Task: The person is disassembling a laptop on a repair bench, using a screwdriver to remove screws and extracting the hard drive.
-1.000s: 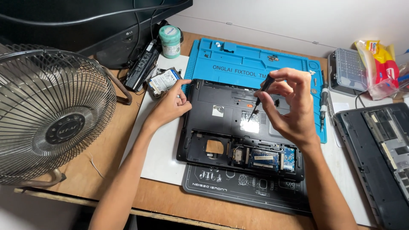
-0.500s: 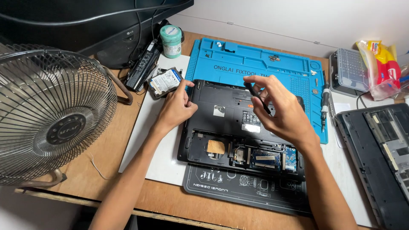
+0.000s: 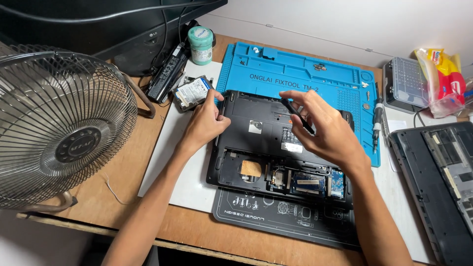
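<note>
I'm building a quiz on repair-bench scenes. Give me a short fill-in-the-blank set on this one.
1. The right hand holds a thin black ____.
2. The left hand rests on the upturned laptop's ____ edge.
3. Under the laptop's far side lies a ____ repair mat.

Missing words: screwdriver; left; blue

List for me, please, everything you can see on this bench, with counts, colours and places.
laptop base: one, black, underside up, centre
repair mat: one, blue, behind the laptop base
dark mat: one, under its near edge
screwdriver: one, black, in the right hand
hard drive: one, silver, left of the blue mat
fan: one, metal, far left
jar: one, green, back
second laptop: one, dark, right edge
left hand: on the base's left edge
right hand: grip closed on the screwdriver
</note>
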